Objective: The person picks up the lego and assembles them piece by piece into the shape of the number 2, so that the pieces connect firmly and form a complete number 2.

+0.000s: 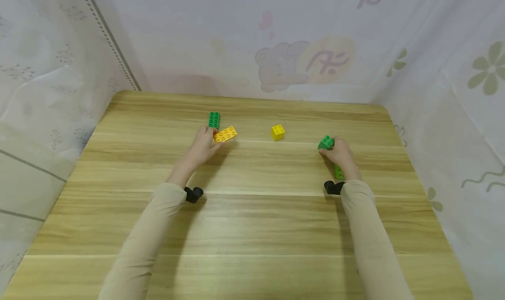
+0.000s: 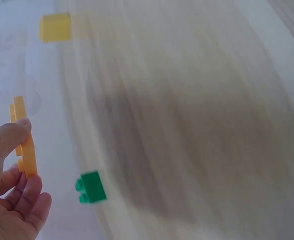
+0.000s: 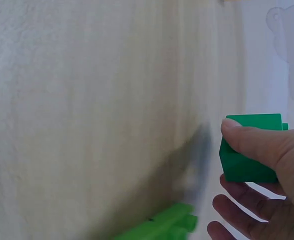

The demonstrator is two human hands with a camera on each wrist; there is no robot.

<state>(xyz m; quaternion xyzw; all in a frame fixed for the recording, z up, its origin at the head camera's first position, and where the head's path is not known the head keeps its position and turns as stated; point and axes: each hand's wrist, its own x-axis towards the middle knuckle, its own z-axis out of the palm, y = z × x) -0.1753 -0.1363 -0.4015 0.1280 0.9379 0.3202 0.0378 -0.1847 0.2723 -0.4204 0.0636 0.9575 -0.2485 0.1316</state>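
Note:
My left hand [image 1: 204, 144] pinches a flat orange-yellow building brick [image 1: 225, 134] with two rows of studs. In the left wrist view the thumb lies on one face of that brick [image 2: 27, 150] and fingers are behind it. Just beyond this hand a dark green brick [image 1: 214, 119] lies on the table. My right hand [image 1: 339, 153] grips a green cube-shaped brick [image 1: 326, 142] between thumb and fingers; the right wrist view shows the green brick [image 3: 252, 150] held above the table. Beneath that hand lies a light green brick [image 1: 339, 172], partly hidden by it.
A yellow cube-shaped brick [image 1: 278, 132] stands on the wooden table [image 1: 252, 230] between the hands, toward the back. Printed cloth [image 1: 221, 41] hangs behind the table and along its sides. A black wrist device [image 1: 193, 194] is on each wrist.

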